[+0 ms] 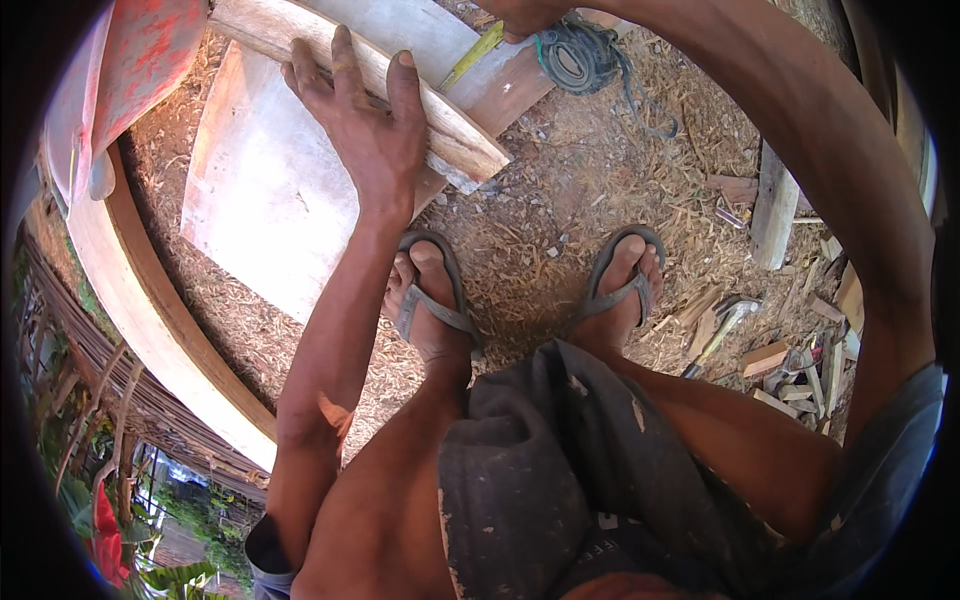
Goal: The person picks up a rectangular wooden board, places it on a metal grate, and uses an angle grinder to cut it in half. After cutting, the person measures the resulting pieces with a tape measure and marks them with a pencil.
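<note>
My left hand (368, 130) rests with spread fingers on a long, narrow wooden piece (455, 130) that has a groove along it. The piece lies at a slant across pale boards (270, 180). At the top edge, my right hand (525, 14) is partly cut off by the frame. Its closed fingers meet the end of a yellow strip (474, 55) that looks like a measuring tape blade and runs over the board beside the wooden piece. Just right of that hand sits a coiled dark strap (580, 58), its loose end trailing onto the ground.
A hammer (722, 335) lies among wood offcuts (800, 375) to the right of my feet. A short plank (773, 210) stands farther right. A curved pale timber (150, 300) and a red-stained panel (150, 70) border the left. Wood shavings (520, 230) cover the ground.
</note>
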{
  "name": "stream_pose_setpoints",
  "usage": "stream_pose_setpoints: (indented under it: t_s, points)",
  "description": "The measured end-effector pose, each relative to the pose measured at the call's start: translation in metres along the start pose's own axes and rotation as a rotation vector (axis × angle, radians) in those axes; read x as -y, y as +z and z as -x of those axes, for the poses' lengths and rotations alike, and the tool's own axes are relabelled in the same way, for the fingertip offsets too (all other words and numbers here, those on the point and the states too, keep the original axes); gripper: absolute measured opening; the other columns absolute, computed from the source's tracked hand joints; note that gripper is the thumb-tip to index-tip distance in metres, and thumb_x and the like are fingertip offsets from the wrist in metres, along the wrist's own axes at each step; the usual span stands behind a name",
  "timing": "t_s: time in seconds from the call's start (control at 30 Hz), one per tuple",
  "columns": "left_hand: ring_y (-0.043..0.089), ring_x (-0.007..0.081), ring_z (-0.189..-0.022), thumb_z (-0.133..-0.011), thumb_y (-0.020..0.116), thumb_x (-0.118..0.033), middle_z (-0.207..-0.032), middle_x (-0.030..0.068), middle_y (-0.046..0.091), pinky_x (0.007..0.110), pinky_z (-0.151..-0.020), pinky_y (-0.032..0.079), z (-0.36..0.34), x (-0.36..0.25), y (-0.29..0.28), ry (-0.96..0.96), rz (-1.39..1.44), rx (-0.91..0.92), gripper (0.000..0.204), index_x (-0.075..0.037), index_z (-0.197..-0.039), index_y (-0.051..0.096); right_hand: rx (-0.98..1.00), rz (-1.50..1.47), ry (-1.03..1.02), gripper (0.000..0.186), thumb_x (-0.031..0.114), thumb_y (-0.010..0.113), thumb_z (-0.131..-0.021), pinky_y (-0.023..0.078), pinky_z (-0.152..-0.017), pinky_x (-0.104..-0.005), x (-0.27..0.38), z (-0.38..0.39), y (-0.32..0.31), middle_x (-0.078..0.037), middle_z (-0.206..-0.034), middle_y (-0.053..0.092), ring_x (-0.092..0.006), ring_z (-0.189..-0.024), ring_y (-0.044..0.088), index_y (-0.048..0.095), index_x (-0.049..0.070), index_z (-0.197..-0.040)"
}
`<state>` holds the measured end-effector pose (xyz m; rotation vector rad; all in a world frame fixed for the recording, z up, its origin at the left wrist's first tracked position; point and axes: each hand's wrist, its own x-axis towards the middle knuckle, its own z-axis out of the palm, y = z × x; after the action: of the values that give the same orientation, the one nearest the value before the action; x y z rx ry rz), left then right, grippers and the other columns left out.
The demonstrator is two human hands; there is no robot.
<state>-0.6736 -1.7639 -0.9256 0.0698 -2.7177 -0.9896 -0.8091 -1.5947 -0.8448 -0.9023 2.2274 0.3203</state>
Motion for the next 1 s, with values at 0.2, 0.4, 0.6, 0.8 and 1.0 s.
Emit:
stream_pose_setpoints:
  t_s: [0.2,0.4,0.6,0.8,1.0]
  points:
    - [0.010,0.0529,-0.147,-0.094,0.065,-0.035,-0.155,0.0337,0.018,0.061,-0.116,0.024,0.001,0.000,0.001,-0.008,-0.018,-0.002,0.062,-0.002,-0.143,0.047,-0.059,-0.017,-0.060,0.020,0.013,0.067,-0.078,0.055,-0.079,-0.0438,-0.004,-0.007,0.014,-0.015,-0.095,0.074,-0.0322,-0.093,0.070,0.077,0.008,-0.093]
    - [0.010,0.0532,-0.146,-0.094,0.065,-0.035,-0.155,0.0351,0.018,0.062,-0.114,0.025,0.000,0.003,0.002,0.022,-0.023,-0.006,0.062,-0.002,-0.143,0.047,-0.025,-0.040,-0.033,0.020,0.012,0.063,-0.080,0.055,-0.080,-0.0437,-0.004,-0.002,0.010,-0.017,-0.096,0.074,-0.0325,-0.093,0.071,0.077,0.005,-0.093]
    - [0.010,0.0532,-0.146,-0.094,0.065,-0.035,-0.155,0.0341,0.018,0.063,-0.114,0.026,0.001,0.000,0.002,0.001,-0.025,-0.002,0.062,-0.002,-0.143,0.046,-0.011,-0.040,-0.023,0.021,0.011,0.062,-0.081,0.055,-0.081,-0.0437,-0.003,-0.004,0.008,-0.017,-0.096,0.074,-0.0333,-0.094,0.070,0.077,0.004,-0.094]
    - [0.011,0.0531,-0.146,-0.095,0.065,-0.034,-0.155,0.0330,0.018,0.063,-0.115,0.024,0.001,0.003,0.004,0.028,-0.020,-0.017,0.061,-0.002,-0.143,0.046,-0.022,-0.030,-0.024,0.021,0.010,0.061,-0.082,0.055,-0.080,-0.0439,-0.002,-0.002,0.010,-0.018,-0.095,0.074,-0.0334,-0.093,0.070,0.076,0.003,-0.093]
    - [0.012,0.0516,-0.147,-0.094,0.067,-0.029,-0.155,0.0323,0.019,0.062,-0.115,0.023,0.003,0.003,0.003,0.024,-0.030,-0.016,0.060,-0.004,-0.144,0.046,-0.034,-0.118,-0.030,0.021,0.010,0.060,-0.082,0.055,-0.079,-0.0443,-0.002,0.008,0.004,-0.018,-0.096,0.074,-0.0333,-0.092,0.071,0.076,0.003,-0.093]
